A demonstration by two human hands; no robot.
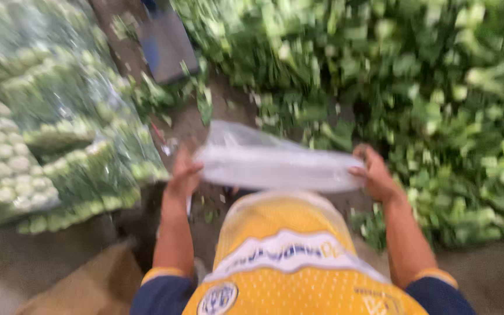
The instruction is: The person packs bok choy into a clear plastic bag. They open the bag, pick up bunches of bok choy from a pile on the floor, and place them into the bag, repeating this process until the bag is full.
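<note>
One clear plastic bag (275, 160) (blurred), stretched flat.

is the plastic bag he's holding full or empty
Empty, as far as the blur shows. The clear plastic bag hangs flat and stretched between the left hand and right hand, nothing visible inside.

Left hand (183, 175) and right hand (374, 174) raised ahead, apart, fingers pinched shut, forearms bare.
</note>
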